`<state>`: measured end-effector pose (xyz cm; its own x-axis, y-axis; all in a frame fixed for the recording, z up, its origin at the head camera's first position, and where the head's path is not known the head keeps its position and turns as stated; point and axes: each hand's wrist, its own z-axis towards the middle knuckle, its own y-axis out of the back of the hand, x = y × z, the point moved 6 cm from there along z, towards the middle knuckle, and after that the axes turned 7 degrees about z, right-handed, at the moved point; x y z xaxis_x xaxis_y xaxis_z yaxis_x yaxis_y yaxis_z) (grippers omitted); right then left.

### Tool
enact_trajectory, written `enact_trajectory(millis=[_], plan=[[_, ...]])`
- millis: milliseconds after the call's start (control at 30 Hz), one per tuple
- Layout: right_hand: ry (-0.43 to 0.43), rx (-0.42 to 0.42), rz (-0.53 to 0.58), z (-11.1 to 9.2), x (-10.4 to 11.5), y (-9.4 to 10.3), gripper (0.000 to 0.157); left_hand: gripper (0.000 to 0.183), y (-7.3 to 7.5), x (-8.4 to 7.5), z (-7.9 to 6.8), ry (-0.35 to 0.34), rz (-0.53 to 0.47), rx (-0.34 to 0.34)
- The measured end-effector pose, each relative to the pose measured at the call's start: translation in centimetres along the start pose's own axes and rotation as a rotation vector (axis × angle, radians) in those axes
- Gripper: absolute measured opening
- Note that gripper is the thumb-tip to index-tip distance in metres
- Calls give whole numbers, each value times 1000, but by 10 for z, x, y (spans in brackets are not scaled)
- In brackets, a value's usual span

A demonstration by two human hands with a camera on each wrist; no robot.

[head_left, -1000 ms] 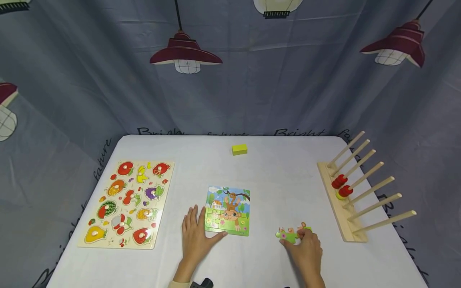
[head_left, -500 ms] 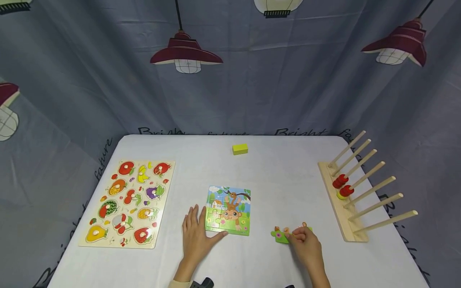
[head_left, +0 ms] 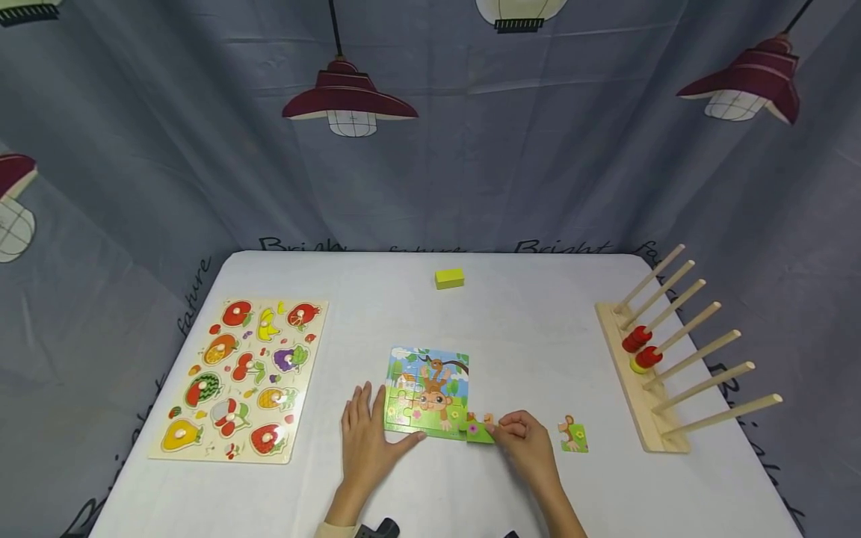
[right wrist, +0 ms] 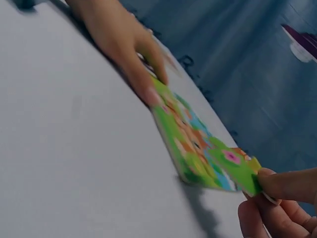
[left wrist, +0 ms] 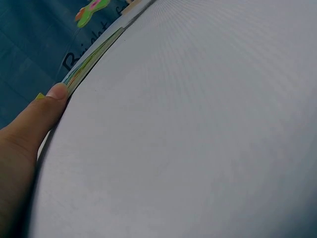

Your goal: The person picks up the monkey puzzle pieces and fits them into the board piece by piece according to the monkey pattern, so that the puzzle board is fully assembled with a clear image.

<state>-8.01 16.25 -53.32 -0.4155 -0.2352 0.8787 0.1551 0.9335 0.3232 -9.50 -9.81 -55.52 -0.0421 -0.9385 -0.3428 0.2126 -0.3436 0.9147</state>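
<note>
A square jigsaw puzzle [head_left: 425, 392] with a monkey picture lies mid-table. My left hand [head_left: 366, 437] rests at its lower left corner with fingers extended, the thumb along the near edge. Thumb and fingers of my right hand [head_left: 528, 448] pinch a green jigsaw piece [head_left: 479, 433] bearing a pink flower. In the head view this piece overlaps the puzzle's lower right corner; the right wrist view shows the piece [right wrist: 233, 163] raised above the tabletop. Another jigsaw piece [head_left: 574, 435], green with a small monkey, lies farther right. In the left wrist view the thumb [left wrist: 54, 96] touches the puzzle's edge.
A fruit peg-puzzle board [head_left: 252, 385] lies on the left of the white table [head_left: 531, 329]. On the right stands a wooden peg rack [head_left: 628, 385] with long slanting pegs and some red and yellow rings. A yellow block [head_left: 449, 279] sits near the back edge.
My right hand has picked up the flower piece and carried it left to the puzzle's lower right corner. The small-monkey piece is left behind on the table. My left hand stays put.
</note>
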Motion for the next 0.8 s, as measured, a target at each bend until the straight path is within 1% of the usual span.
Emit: enact_trajectory(millis=[200,400,633,800], plan=[[78,60,33,4,6,-35,25,107,0,0,0,-5,14,-4],[181,94,50,6,20,-61,23,107,0,1,0,-9,20,-18],[291,87,-40,3,35,-79,20,107,-1,1,0,-7,19,-14],[318,76,-97,2,41,-85,21,106,-1,1,0,-4,18,-13]])
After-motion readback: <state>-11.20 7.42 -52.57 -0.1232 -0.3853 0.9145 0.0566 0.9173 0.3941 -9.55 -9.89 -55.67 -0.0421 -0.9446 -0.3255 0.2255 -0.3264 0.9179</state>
